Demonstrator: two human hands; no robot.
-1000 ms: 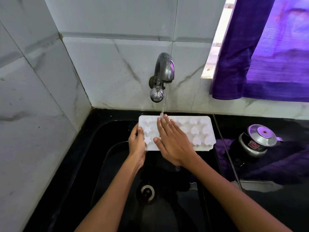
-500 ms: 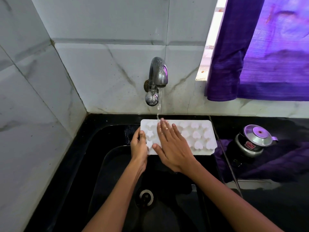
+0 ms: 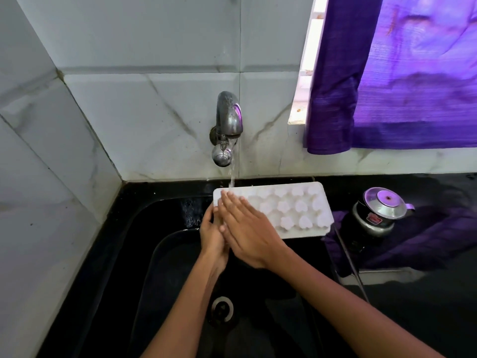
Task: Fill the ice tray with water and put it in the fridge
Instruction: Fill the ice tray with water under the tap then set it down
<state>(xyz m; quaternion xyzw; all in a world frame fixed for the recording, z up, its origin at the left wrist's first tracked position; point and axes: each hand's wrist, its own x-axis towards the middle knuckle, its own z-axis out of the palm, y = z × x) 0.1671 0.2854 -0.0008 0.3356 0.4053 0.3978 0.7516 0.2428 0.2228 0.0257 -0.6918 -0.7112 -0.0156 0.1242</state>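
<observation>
A white ice tray with heart and flower shaped pockets is held over the black sink. A metal tap on the tiled wall runs a thin stream of water onto the tray's far left corner. My left hand grips the tray's left end, partly hidden by my right hand. My right hand lies flat on the tray's left part with straight fingers reaching toward the stream.
The drain sits in the sink bottom below my arms. A small steel pot with a lid stands on the black counter at the right, on a purple cloth. A purple curtain hangs over the window.
My right hand has slid left across the tray, up to my left hand. The tray has shifted a little right under the stream. The camera has tipped slightly.
</observation>
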